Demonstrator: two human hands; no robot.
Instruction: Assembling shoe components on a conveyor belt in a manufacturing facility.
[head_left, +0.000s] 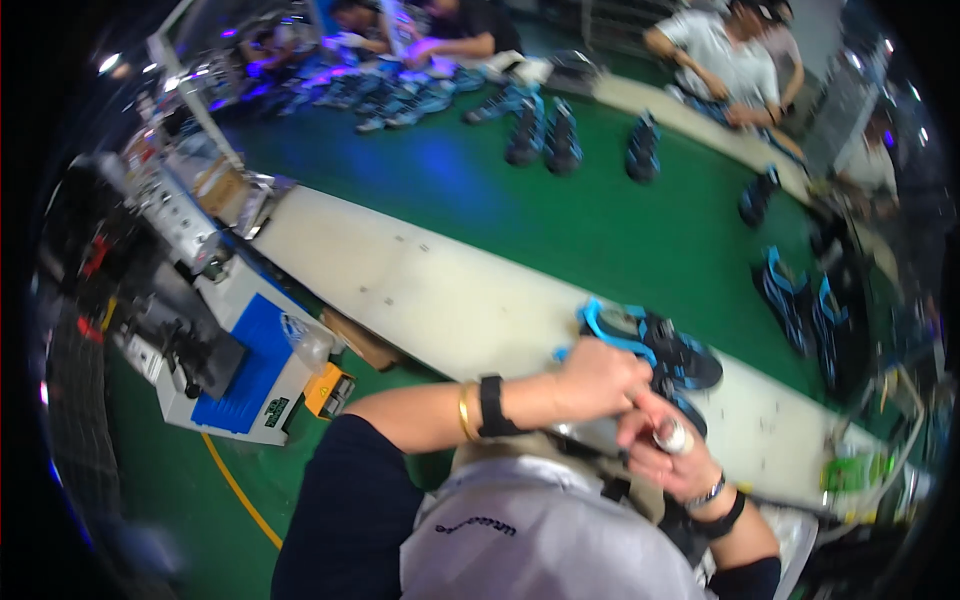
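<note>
My left hand [603,382] is closed, its fingers curled down at the near edge of the white bench, and whatever it grips is hidden. Against its fingertips rests my right hand [668,452], also closed, with a white wrap [672,436] around one finger. What lies between the hands I cannot make out. Just beyond them sits a black shoe [688,360] with bright blue trim. Part of a second dark shoe [684,408] shows beside my right fingers, mostly covered by my hands.
The white bench [430,270] borders a green conveyor belt [420,180] carrying several black and blue shoes [562,140]. People [735,65] work along the far side. A machine with a blue mat [240,365] stands left, and a green package [855,472] lies at right.
</note>
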